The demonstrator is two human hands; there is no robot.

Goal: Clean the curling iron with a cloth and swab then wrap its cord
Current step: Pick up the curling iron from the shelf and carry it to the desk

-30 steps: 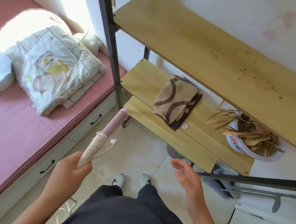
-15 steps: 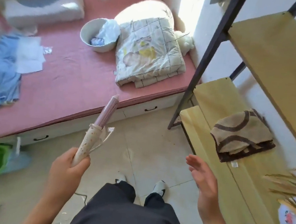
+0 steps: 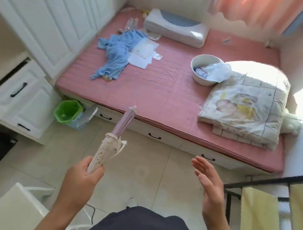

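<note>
My left hand (image 3: 82, 179) grips the speckled cream handle of the curling iron (image 3: 112, 142), whose pink barrel points up and away toward the bed. Its cord (image 3: 91, 211) hangs down behind my wrist toward the floor. My right hand (image 3: 208, 184) is held out flat and empty to the right of the iron, fingers straight, apart from it. A blue cloth (image 3: 114, 54) lies crumpled on the pink mattress at the far left, beside some white paper sheets (image 3: 143, 53). No swab can be made out.
The pink bed (image 3: 162, 89) fills the middle, carrying a white bowl (image 3: 205, 69), a folded quilt (image 3: 246, 103) and a pillow (image 3: 176, 28). A green bin (image 3: 67, 111) stands on the floor by white drawers (image 3: 14, 98). A metal shelf frame (image 3: 263, 200) stands at right.
The view has swung left from the wooden shelf with its brown cloth to the bed. My left hand still holds the iron upright; my right hand stays out flat and empty.
</note>
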